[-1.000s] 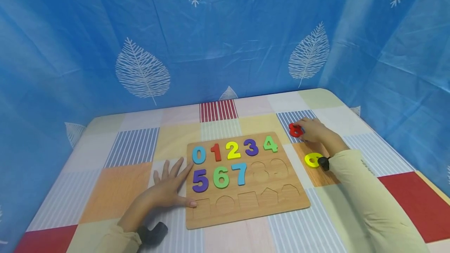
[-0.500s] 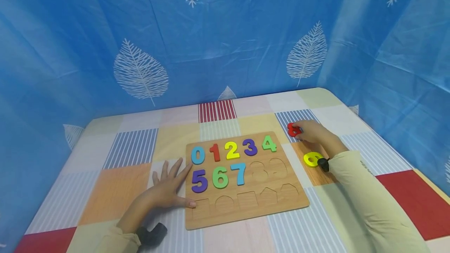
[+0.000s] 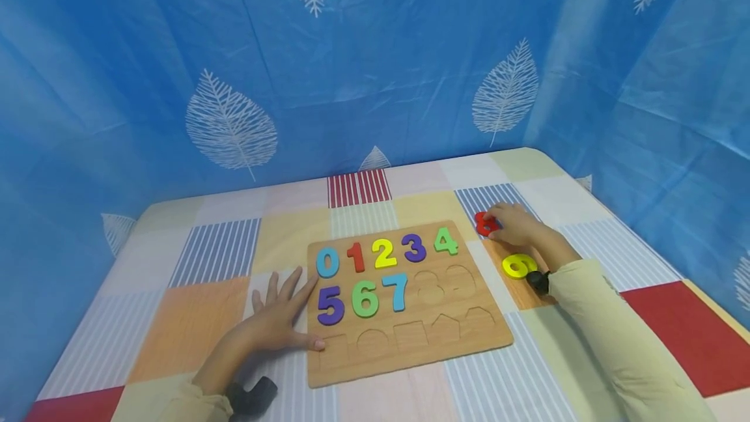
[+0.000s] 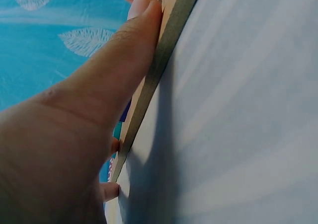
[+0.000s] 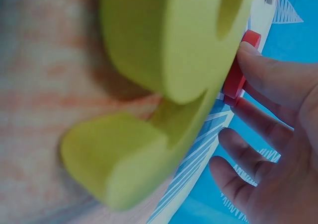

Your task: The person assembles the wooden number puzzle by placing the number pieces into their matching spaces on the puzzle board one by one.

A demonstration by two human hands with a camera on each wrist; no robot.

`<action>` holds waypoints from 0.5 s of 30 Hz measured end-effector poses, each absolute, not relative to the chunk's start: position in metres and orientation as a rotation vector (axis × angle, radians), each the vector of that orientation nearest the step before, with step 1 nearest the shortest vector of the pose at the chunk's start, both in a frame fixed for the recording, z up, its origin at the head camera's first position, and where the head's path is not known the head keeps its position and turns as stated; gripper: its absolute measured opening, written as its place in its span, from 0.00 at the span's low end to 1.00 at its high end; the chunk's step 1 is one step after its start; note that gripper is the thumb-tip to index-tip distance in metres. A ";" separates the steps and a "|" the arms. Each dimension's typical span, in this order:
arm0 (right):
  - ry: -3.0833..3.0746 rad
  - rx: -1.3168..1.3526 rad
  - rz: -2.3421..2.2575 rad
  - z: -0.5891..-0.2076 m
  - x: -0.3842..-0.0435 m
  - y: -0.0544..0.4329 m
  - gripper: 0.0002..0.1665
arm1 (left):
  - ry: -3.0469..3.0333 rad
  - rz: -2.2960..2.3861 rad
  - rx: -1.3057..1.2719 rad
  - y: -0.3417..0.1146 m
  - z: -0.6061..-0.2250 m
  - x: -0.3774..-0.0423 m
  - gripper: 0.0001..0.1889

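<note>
In the head view a wooden number board [image 3: 422, 353] lies on the table. My left hand [image 3: 271, 325] rests at its left edge, fingers spread, with the thumb [image 4: 119, 60] over the rim in the left wrist view. To the right of the board, my right hand [image 3: 517, 225] pinches a red number 8 [image 3: 486, 225] between thumb and fingers. The right wrist view shows the red 8 [image 5: 233, 82] edge-on, partly hidden by the thumb. Below the right wrist lies a yellow number piece [image 3: 518, 266], shaped like a 9 or 6, large in the right wrist view.
Coloured numbers 0 to 7 sit in the board, among them a purple 5 [image 3: 331, 306] and a light blue 7 [image 3: 395, 292]. Bare outlines show at the second row's right and along the front row. A patchwork cloth [image 3: 205, 324] covers the table; a blue curtain [image 3: 375, 70] hangs behind.
The right hand has moved slightly left and nearer with the red 8, whose tilt has changed. My left hand keeps its place on the board. The whole head view has shifted a little.
</note>
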State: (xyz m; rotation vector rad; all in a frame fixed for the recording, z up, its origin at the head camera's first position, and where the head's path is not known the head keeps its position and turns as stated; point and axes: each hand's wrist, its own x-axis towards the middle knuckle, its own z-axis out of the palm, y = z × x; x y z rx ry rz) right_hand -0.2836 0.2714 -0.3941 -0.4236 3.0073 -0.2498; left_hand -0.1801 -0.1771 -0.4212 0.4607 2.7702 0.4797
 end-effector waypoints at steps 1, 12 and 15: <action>3.000 -0.418 -0.260 -0.394 -0.282 0.271 0.22 | 2.770 0.485 0.458 -0.177 -0.421 -0.180 0.60; 2.996 -0.443 -0.339 -0.390 -0.266 0.260 0.20 | 2.772 0.486 0.448 -0.177 -0.421 -0.177 0.60; 3.019 -0.528 -0.353 -0.384 -0.261 0.255 0.19 | 2.772 0.490 0.443 -0.176 -0.421 -0.177 0.60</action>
